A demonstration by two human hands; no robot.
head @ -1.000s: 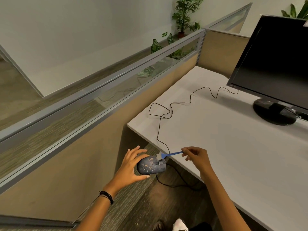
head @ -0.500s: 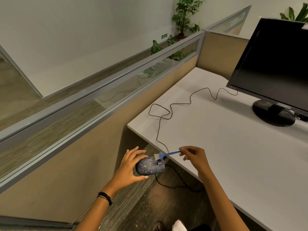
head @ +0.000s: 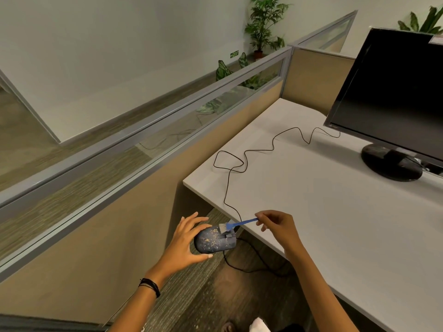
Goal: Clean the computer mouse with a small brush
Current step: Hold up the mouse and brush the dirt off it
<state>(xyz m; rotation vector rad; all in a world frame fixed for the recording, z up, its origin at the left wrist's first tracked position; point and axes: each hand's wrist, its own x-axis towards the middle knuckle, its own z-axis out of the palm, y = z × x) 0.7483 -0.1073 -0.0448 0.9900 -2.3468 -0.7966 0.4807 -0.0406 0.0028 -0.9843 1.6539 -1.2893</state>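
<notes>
A dark blue computer mouse (head: 213, 241) flecked with yellowish crumbs hangs in the air just off the desk's front left corner. My left hand (head: 185, 242) grips it from the left, thumb under it and fingers over its back. My right hand (head: 278, 225) pinches the handle end of a small blue brush (head: 236, 224). The brush's pale bristles touch the top of the mouse near its wheel. The mouse's black cable (head: 242, 161) runs up over the desk toward the monitor and also loops below the mouse.
The white desk (head: 335, 212) carries a black monitor (head: 393, 92) on a round stand at the right. A beige partition with a glass top (head: 148, 149) runs along the left. Carpet floor lies below the hands. Potted plants stand beyond the partition.
The brush head has shifted slightly left along the top of the mouse. Both hands keep the same hold, and the view has tilted a little.
</notes>
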